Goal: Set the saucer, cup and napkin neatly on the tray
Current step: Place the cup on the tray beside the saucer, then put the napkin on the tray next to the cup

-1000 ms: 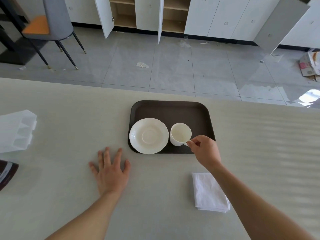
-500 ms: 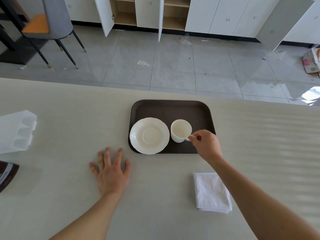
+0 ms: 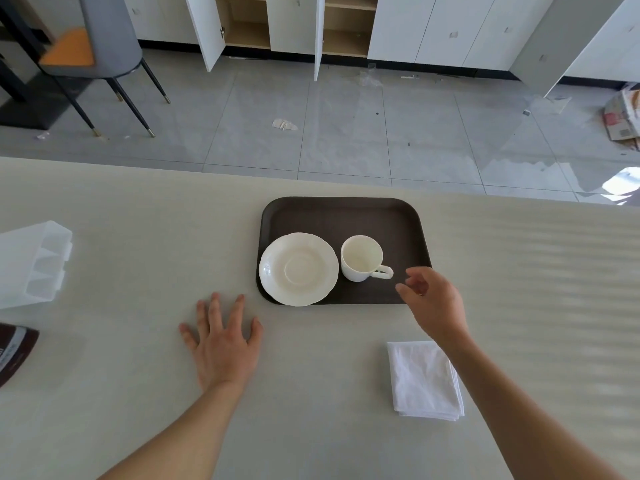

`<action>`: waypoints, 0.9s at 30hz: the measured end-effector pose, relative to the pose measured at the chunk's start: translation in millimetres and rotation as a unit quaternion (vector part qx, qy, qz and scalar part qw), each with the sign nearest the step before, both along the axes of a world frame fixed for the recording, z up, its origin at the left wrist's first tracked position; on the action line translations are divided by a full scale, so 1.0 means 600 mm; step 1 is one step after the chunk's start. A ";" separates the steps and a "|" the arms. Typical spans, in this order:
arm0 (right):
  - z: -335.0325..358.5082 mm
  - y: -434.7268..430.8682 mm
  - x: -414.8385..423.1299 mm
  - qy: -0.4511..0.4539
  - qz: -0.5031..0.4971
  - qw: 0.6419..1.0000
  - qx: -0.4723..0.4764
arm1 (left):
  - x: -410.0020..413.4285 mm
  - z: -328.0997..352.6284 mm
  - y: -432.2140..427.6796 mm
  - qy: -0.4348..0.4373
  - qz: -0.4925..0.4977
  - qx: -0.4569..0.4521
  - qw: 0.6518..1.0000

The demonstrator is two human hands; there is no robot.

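Note:
A dark brown tray (image 3: 341,216) lies on the pale table. On its near left part sits a white saucer (image 3: 298,269). Just right of the saucer a white cup (image 3: 362,258) stands upright on the tray, its handle pointing right. My right hand (image 3: 433,303) hovers a little right of the handle, fingers loosely apart, holding nothing. A folded white napkin (image 3: 424,379) lies on the table, nearer me than the tray and partly under my right forearm. My left hand (image 3: 223,337) rests flat on the table, left of the tray's near corner.
A clear plastic box (image 3: 31,263) sits at the table's left edge, with a dark brown object (image 3: 14,353) below it. Beyond the table's far edge are a tiled floor, a grey chair (image 3: 100,39) and white cabinets with open doors.
My right hand has let go of the cup's handle and drawn back to the right. The cup now stands free on the tray. My left hand has stayed flat.

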State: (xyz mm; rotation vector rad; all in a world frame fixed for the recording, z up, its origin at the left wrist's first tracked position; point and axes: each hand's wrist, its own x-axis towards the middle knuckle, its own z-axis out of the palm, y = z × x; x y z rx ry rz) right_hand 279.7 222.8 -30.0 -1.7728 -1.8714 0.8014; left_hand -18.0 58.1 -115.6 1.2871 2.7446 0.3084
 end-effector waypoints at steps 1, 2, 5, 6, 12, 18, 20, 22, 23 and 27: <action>-0.002 -0.011 0.013 -0.006 -0.003 1.000 0.001 | 0.000 0.000 0.000 0.000 0.000 0.000 1.000; -0.004 -0.023 0.026 -0.016 -0.001 1.000 0.001 | 0.000 0.000 0.001 -0.001 0.000 -0.001 1.000; -0.012 -0.056 0.066 -0.063 0.026 0.997 -0.026 | -0.001 -0.002 0.000 -0.002 -0.004 -0.001 1.000; -0.014 -0.064 0.078 -0.093 0.048 0.994 -0.044 | -0.002 -0.003 0.000 -0.001 -0.004 -0.001 1.000; -0.022 -0.103 0.116 -0.264 0.184 0.942 -0.096 | -0.001 -0.004 0.000 0.001 -0.005 0.008 1.000; -0.025 -0.094 0.105 -0.300 0.184 0.929 -0.111 | -0.002 0.000 0.000 0.001 -0.007 0.008 1.000; -0.020 -0.092 0.101 -0.287 0.189 0.931 -0.124 | -0.001 -0.001 0.000 -0.003 -0.005 0.013 1.000; -0.012 -0.093 0.098 -0.240 0.180 0.944 -0.141 | -0.002 -0.004 -0.002 -0.002 -0.006 0.016 1.000; -0.005 -0.091 0.098 -0.202 0.161 0.953 -0.157 | -0.003 -0.006 -0.002 -0.003 -0.006 0.017 1.000; 0.035 -0.060 0.104 -0.053 0.062 0.981 -0.176 | -0.002 -0.010 -0.001 -0.003 -0.001 0.020 1.000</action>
